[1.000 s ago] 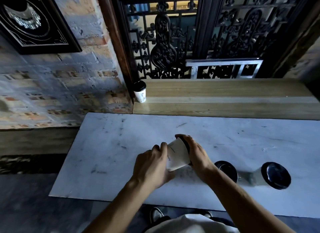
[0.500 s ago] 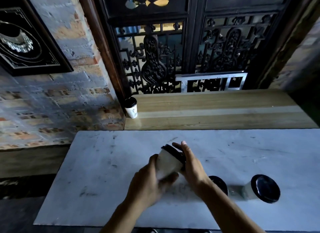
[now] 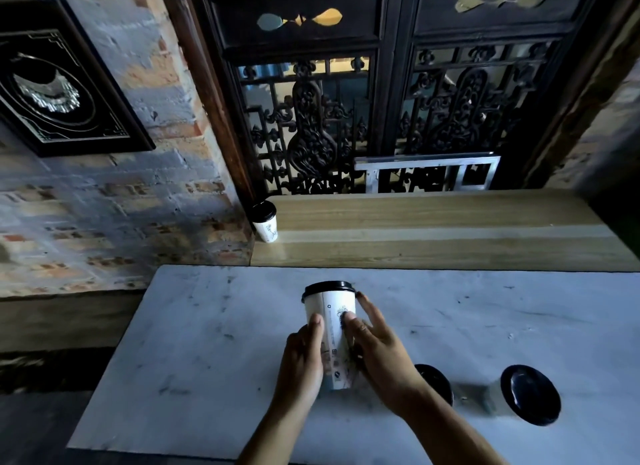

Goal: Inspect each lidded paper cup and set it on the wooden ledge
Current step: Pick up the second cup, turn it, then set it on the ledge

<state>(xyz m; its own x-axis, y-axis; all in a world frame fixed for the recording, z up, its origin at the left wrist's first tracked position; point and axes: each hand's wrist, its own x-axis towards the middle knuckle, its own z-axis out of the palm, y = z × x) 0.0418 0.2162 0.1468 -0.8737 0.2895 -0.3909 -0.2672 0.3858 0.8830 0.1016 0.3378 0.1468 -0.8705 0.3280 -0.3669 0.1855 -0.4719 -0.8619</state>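
Note:
A white paper cup with a black lid (image 3: 330,321) is held upright above the white marble table (image 3: 194,343). My left hand (image 3: 303,364) grips its lower left side. On the cup's right side rests my right hand (image 3: 375,354), thumb on the print and fingers spread along the wall. Two more lidded cups stand on the table to the right: one (image 3: 436,381) partly hidden behind my right forearm, the other (image 3: 526,393) further right. Another lidded cup (image 3: 266,221) stands at the left end of the wooden ledge (image 3: 433,229).
A dark carved window screen (image 3: 381,118) with a metal frame (image 3: 427,170) rises behind the ledge. To the left is a brick wall (image 3: 104,205) with a black framed picture (image 3: 59,87).
The cup went from lying tilted on its side between my hands to upright, lid on top. My view tilted upward, showing more of the window.

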